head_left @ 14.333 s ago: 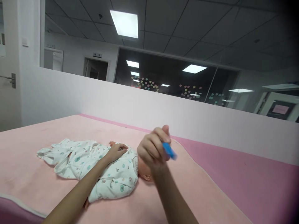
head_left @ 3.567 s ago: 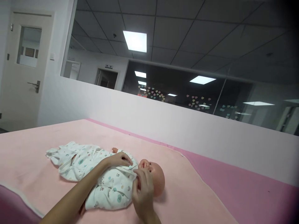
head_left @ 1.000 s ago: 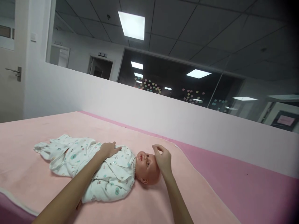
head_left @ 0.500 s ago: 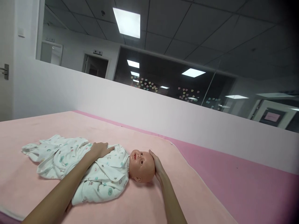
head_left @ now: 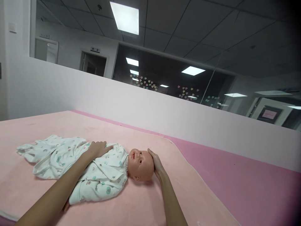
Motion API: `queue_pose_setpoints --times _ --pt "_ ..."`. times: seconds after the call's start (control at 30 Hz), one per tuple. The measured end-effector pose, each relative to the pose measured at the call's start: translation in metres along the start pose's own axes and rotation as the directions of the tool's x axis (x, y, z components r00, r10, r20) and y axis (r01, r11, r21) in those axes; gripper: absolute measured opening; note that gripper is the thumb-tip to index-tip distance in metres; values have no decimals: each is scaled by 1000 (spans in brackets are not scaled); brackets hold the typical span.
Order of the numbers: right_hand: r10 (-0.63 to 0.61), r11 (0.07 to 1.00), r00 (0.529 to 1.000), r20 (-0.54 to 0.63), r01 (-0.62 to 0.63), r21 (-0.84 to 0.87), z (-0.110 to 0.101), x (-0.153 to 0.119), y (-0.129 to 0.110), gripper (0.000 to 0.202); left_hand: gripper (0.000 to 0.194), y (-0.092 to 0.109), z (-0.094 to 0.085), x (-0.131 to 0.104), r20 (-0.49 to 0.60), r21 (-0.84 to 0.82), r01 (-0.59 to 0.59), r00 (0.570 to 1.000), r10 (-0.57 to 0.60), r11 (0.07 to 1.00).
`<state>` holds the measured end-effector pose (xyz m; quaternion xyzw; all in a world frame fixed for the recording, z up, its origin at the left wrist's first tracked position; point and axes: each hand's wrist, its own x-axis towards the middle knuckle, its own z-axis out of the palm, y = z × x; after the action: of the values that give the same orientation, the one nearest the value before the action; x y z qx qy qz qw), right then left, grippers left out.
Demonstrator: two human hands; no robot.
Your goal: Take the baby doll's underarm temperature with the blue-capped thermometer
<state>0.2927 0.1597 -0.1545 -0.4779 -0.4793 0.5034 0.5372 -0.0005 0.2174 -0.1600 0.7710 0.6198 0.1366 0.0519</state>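
Note:
A baby doll [head_left: 141, 169] lies on its back, dressed in a white garment [head_left: 103, 177] with small coloured prints. Its head points right and the loose legs of the clothing stretch left. Across the doll's torso rests my left hand [head_left: 98, 149], laid over the cloth with the thumb apart from the fingers. My right hand [head_left: 155, 164] is against the crown of the doll's head, palm cupped along it and fingers extended. Neither hand is closed round anything. Below my left forearm, a bit of the doll's hand [head_left: 66, 206] shows at the sleeve end.
Under the doll spreads a pale pink blanket [head_left: 188, 191], its edge curving over a darker pink mat [head_left: 225, 166]. A low white wall [head_left: 150, 108] runs behind, topped by glass with heart stickers [head_left: 145, 83] visible through it.
The whole scene has shifted slightly left and up as the head camera turned a little. Both hands keep their places on the doll.

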Motion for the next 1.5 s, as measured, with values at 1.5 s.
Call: queue_pose_setpoints --times 1.5 --pt "-143 977 982 120 159 -141 4 -13 -14 53 64 5 -4 -3 -17 17 -4 1000 4 1000"
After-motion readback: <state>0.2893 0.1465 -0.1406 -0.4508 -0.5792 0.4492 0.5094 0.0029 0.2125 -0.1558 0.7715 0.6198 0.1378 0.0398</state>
